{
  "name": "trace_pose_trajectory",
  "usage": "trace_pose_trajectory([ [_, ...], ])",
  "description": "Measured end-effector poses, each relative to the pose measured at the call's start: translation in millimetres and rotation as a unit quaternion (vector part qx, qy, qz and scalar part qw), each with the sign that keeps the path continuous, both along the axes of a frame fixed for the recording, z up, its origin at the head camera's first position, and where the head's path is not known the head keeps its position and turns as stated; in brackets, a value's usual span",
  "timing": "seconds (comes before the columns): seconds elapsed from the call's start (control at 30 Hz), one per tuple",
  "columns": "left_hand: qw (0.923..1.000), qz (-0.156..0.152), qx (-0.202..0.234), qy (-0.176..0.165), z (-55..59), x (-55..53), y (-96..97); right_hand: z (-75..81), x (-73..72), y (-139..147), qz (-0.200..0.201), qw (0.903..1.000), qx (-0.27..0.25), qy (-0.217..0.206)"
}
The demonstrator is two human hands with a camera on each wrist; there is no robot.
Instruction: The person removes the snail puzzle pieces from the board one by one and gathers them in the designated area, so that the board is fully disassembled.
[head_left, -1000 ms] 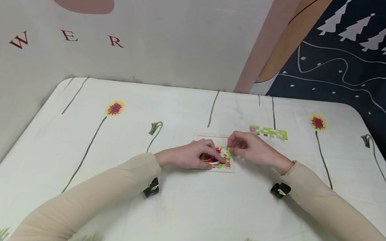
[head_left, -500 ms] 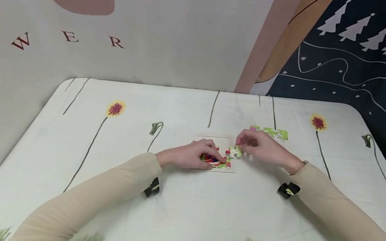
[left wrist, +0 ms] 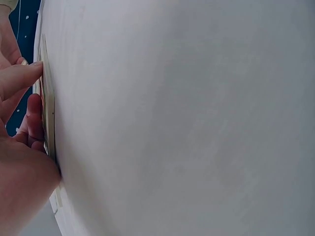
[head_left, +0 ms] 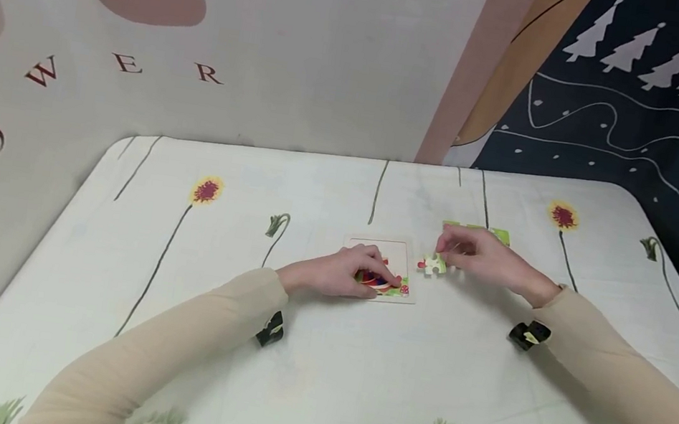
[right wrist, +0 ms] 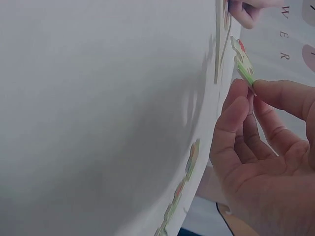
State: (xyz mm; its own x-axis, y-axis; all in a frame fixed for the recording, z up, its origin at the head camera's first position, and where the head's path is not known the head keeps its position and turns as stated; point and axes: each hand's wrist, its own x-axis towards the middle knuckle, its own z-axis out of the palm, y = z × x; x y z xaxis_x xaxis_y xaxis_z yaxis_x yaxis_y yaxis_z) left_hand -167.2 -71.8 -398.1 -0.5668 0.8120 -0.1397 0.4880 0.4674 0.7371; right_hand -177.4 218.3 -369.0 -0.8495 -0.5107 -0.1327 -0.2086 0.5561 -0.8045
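A small jigsaw puzzle board (head_left: pixel 396 249) lies on the table in the head view, its near part filled with red, blue and green picture pieces. My left hand (head_left: pixel 341 270) rests over that filled part, fingers extended across it. From the left wrist view, the board's edge (left wrist: pixel 50 118) runs along beside the fingertips. Just right of the board, my right hand (head_left: pixel 486 258) pinches a jigsaw piece (right wrist: pixel 244 64) between thumb and fingers. The piece is pale green and white with a red patch, and it stands above the table in the right wrist view.
Behind the right hand lies a group of green jigsaw pieces (head_left: pixel 499 234), partly covered by that hand in the head view. The white tablecloth (head_left: pixel 315 382) has printed flowers. A pale hanging cloth (head_left: pixel 309 56) rises behind the table's far edge.
My right hand has drawn the jigsaw piece away from the board to the right, uncovering the board's right side. The left hand stays on the board.
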Motion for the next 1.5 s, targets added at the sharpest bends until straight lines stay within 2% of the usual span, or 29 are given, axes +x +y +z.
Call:
trace_pose_trajectory([
  [0.7,1.0,0.0,-0.006,-0.004,-0.3,0.9,-0.5,1.0,-2.8,36,-0.032,0.9992,0.014,0.021],
  [0.9,1.0,0.001,-0.006,-0.001,-0.4,0.4,-0.8,2.7,-4.8,48,-0.06,0.9978,0.027,0.008],
  [1.17,0.9999,0.0,-0.008,-0.007,-0.3,0.1,-0.7,-0.7,-8.1,66,-0.097,0.9929,0.069,0.001],
  [1.33,1.0,0.001,-0.008,-0.003,0.0,0.3,-0.6,-1.3,-6.4,76,-0.106,0.9921,0.066,0.008],
  [1.5,1.0,0.002,-0.008,-0.003,-0.2,0.4,-0.3,-5.6,-5.9,85,-0.105,0.9931,0.041,0.032],
])
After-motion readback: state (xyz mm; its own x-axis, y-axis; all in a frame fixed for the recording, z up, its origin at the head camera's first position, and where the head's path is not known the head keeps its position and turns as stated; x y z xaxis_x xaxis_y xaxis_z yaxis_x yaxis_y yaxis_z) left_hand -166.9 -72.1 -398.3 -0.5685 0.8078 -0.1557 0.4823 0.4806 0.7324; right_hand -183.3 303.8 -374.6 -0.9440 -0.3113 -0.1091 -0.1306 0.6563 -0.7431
